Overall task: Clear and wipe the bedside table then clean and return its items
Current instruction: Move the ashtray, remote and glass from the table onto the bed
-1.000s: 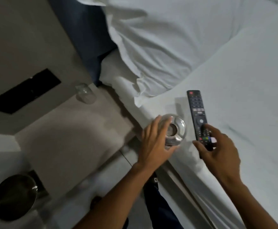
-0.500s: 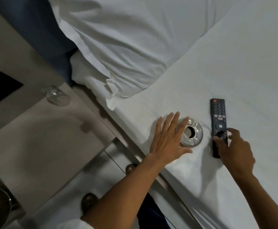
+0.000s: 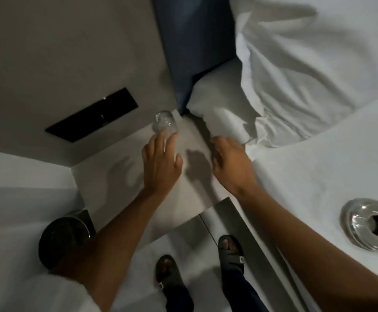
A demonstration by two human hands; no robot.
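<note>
A clear drinking glass (image 3: 163, 121) stands at the far corner of the grey bedside table (image 3: 113, 183). My left hand (image 3: 161, 163) hovers over the table with fingers spread, its fingertips just short of the glass and holding nothing. My right hand (image 3: 230, 164) is open above the table's right edge, next to the bed, also empty. A glass ashtray (image 3: 369, 225) lies on the white bed sheet at the right. The remote is out of view.
A white pillow (image 3: 307, 70) lies on the bed (image 3: 318, 176) at the upper right. A black wall panel (image 3: 92, 114) sits behind the table. A dark round bin (image 3: 63, 240) stands on the floor at the left. My sandalled feet (image 3: 229, 249) are below.
Both hands left the ashtray and remote on the bed and moved left over the bedside table. The view swung left, so the remote dropped out of sight.
</note>
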